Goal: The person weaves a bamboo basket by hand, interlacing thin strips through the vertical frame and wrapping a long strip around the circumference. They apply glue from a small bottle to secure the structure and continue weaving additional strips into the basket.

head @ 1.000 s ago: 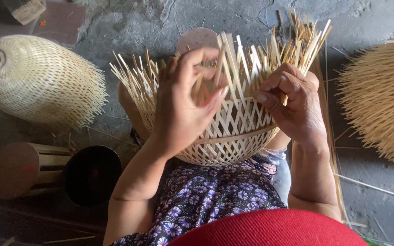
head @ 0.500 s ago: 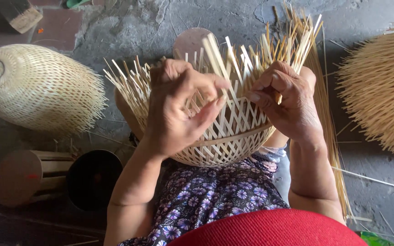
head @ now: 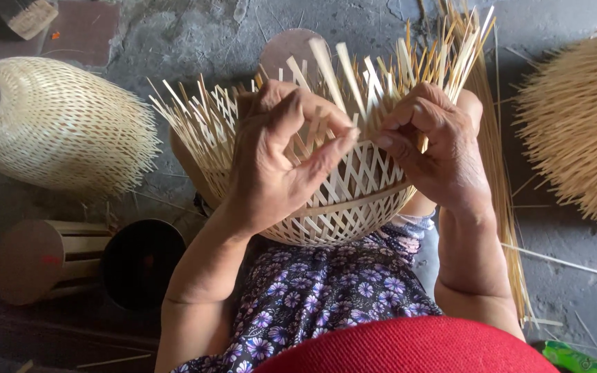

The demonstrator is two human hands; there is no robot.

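While the left hand (head: 281,162) curls over the half-woven bamboo basket (head: 340,200) on the lap, pinching a loose strip between thumb and forefinger, the right hand (head: 437,148) grips upright strips at the rim. Beside them on the concrete floor (head: 188,41) lie a finished woven shade (head: 57,124) and a wooden drum form (head: 43,259).

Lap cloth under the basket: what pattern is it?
Dark fabric with small purple-blue flowers, seen in the head view.

light: soft, even daylight | shadows: faint, darker at near left | glare: none | focus: sharp centre, slight blur at edges
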